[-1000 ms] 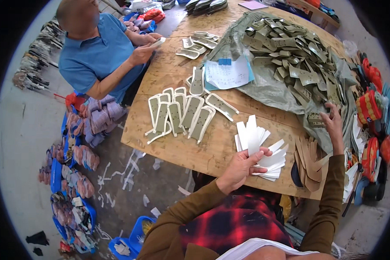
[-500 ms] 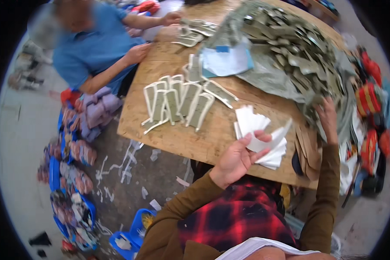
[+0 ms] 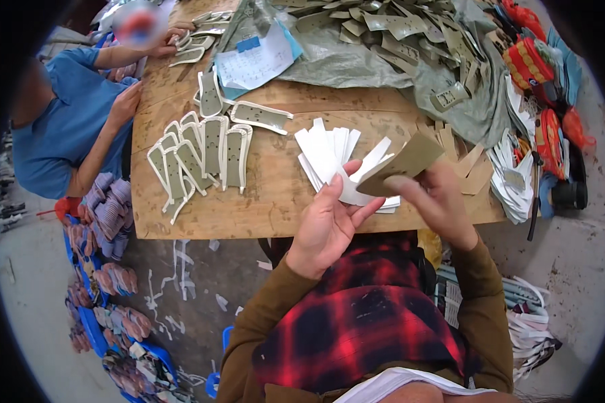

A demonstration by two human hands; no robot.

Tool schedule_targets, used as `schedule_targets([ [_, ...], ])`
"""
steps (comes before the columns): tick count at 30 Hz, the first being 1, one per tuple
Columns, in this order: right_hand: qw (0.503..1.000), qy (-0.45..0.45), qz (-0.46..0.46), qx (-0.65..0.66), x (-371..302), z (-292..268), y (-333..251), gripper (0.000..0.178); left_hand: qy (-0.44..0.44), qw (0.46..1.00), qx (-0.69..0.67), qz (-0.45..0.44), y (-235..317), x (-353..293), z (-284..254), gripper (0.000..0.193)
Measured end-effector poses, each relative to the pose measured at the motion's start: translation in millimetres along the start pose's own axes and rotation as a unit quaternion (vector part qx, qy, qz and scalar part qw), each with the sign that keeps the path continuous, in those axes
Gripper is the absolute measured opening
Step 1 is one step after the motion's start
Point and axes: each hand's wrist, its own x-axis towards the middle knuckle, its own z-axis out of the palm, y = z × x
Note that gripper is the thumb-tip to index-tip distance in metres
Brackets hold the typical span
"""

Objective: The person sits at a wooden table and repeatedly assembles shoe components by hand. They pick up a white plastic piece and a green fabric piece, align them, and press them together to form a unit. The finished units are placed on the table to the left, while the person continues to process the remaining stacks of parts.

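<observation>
Near the table's front edge, my left hand (image 3: 326,225) holds a curved white strip (image 3: 351,195) between thumb and fingers. My right hand (image 3: 445,205) grips a flat olive-green piece (image 3: 402,163), tilted just above and right of the strip; whether the two touch I cannot tell. Beneath and behind both hands, a fanned stack of white strips (image 3: 323,149) lies on the wooden table (image 3: 275,215). To the left is a group of olive pieces edged with white strips (image 3: 214,151). A big heap of plain olive pieces (image 3: 396,27) covers a grey-green plastic sheet (image 3: 356,70) at the back.
A co-worker in a blue shirt (image 3: 81,114) sits at the left, hands by more white-edged pieces (image 3: 193,54). A written paper sheet (image 3: 255,64) lies mid-table. Brown strips (image 3: 472,161) rest at the right. Blue baskets (image 3: 93,332) of bundled pieces stand on the floor at left.
My right hand has come from the heap at the right back to my left hand, bringing an olive piece. My left hand still holds the white strip. The view has shifted.
</observation>
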Motion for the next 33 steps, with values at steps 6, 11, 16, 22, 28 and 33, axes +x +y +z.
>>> schedule_targets([
  [6, 0.983, -0.059, -0.111, -0.137, -1, 8, 13, 0.037, -0.004, 1.0, 0.022, -0.011, -2, -2, -1, 0.041],
  [11, 0.979, -0.044, -0.134, -0.145, -2, 8, 18, 0.039, -0.006, 0.999, 0.03, -0.01, -2, -2, 0, 0.041],
  [16, 0.981, -0.037, -0.126, -0.141, -3, 10, 18, 0.039, -0.006, 0.999, 0.039, -0.007, -4, -1, 2, 0.041],
  [22, 0.98, -0.04, -0.127, -0.15, -4, 7, 21, 0.039, -0.001, 0.999, 0.048, -0.006, -4, -1, 4, 0.041],
  [28, 0.982, -0.038, -0.127, -0.136, -4, 9, 22, 0.037, -0.008, 0.998, 0.06, -0.013, -2, 0, 5, 0.04],
  [33, 0.959, -0.024, -0.188, -0.209, -12, 10, 28, 0.032, -0.011, 0.991, 0.132, 0.008, 5, -1, 8, 0.041],
])
